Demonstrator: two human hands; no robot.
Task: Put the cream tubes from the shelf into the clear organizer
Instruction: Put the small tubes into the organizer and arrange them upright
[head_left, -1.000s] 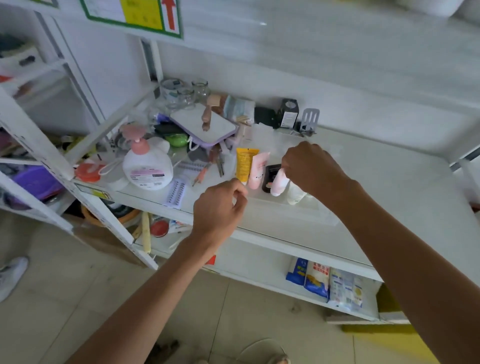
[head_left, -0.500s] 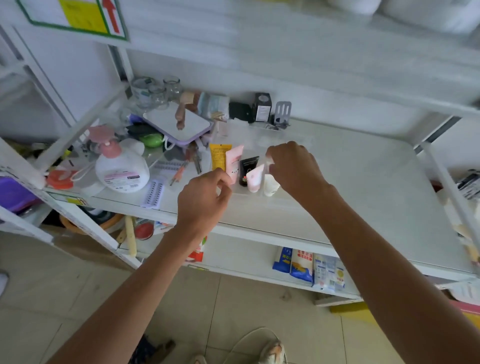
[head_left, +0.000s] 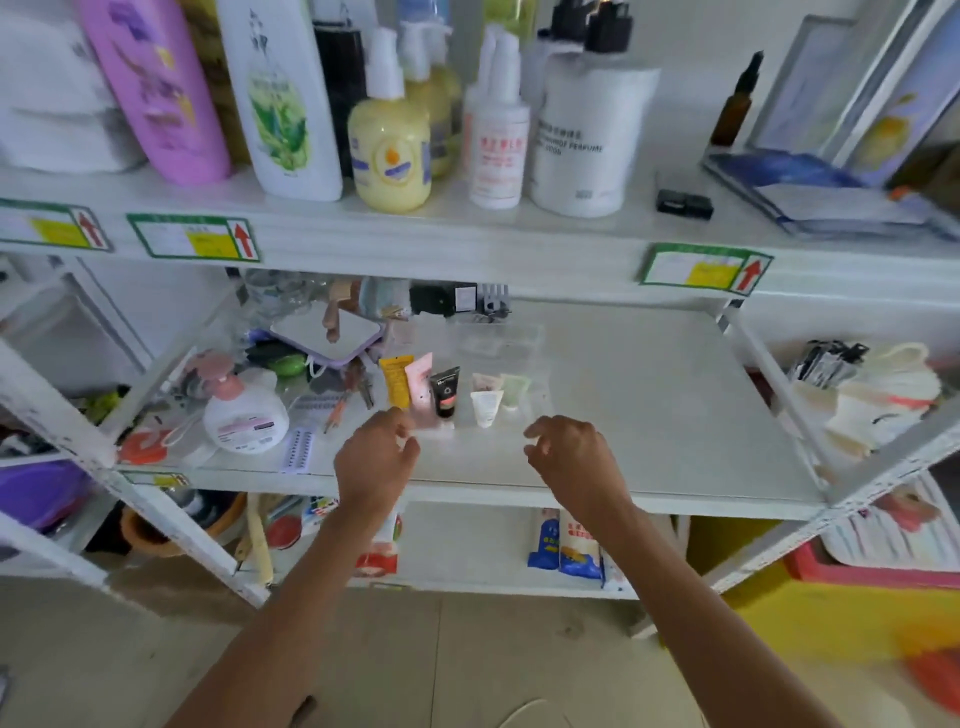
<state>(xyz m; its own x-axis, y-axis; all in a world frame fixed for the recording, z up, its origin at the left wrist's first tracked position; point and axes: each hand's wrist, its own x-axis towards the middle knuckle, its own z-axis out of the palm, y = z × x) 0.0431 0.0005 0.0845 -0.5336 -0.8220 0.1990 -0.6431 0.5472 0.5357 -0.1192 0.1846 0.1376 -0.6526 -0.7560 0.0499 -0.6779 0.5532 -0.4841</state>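
shelf (head_left: 649, 415) white, middle tier. clear organizer (head_left: 535, 410) on it holds six cream tubes upright: yellow (head_left: 397, 381), pink (head_left: 420, 387), black (head_left: 445, 392), three small pale ones (head_left: 487, 408). left hand (head_left: 375, 460) and right hand (head_left: 571, 457) hover just in front, fingers loosely curled, empty.
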